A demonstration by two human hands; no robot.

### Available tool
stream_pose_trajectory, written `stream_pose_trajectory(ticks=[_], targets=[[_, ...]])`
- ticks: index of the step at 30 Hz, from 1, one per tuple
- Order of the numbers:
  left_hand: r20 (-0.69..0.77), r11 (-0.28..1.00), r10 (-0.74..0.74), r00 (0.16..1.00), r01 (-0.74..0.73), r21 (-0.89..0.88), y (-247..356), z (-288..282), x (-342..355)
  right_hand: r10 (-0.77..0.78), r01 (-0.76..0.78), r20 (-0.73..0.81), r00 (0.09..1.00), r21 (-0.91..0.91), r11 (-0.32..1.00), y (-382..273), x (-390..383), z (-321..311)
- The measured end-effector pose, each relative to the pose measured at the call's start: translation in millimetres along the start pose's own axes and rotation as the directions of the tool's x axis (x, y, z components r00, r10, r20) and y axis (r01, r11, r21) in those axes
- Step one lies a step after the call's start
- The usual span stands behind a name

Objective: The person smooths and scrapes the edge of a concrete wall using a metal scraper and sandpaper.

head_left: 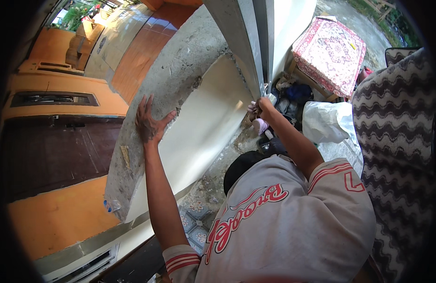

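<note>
My left hand [152,120] rests on a low wall's rough grey concrete top [166,70], fingers spread and thumb out towards the edge. Nothing is in it. Below that edge the wall's smooth cream face [199,132] slopes down to the right. Further right, my right hand [260,107] is closed close to the foot of a grey post [255,42]. Its fingers curl round something small that I cannot make out. Just below it is a pinkish-lilac shoe-like item [260,126].
Dark shoes [287,106] are heaped right of my right hand, beside a white plastic sack [326,122]. A low table with a red-and-white patterned cover [329,56] stands behind. A zigzag-covered seat [392,127] lines the right side. Loose wood [126,156] lies on the wall top.
</note>
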State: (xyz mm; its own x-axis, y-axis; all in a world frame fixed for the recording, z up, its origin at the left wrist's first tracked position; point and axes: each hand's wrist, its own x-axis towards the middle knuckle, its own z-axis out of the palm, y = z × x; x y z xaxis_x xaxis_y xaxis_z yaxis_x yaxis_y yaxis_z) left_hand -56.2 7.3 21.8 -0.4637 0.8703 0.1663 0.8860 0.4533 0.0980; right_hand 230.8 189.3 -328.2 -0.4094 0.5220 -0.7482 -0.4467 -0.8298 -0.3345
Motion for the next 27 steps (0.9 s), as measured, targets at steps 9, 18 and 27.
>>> stream_pose_trajectory(ticks=[9, 18, 27], targets=[[-0.02, 1.0, -0.017, 1.0, 0.017, 0.001, -24.0, 1.4, -14.8, -0.213, 0.197, -0.071, 0.975, -0.181, 0.963, -10.9, -119.8, 78.6], [-0.023, 1.0, -0.01, 1.0, 0.011, 0.01, -32.3, 7.2, -14.2, -0.176, 0.166, -0.001, 0.984, -0.33, 0.929, -19.3, -101.0, 76.0], [-0.012, 0.999, -0.029, 1.0, 0.029, 0.035, -24.4, 6.6, -12.5, 0.018, -0.027, -0.039, 0.999, -0.249, 0.968, -48.7, -90.9, 75.1]])
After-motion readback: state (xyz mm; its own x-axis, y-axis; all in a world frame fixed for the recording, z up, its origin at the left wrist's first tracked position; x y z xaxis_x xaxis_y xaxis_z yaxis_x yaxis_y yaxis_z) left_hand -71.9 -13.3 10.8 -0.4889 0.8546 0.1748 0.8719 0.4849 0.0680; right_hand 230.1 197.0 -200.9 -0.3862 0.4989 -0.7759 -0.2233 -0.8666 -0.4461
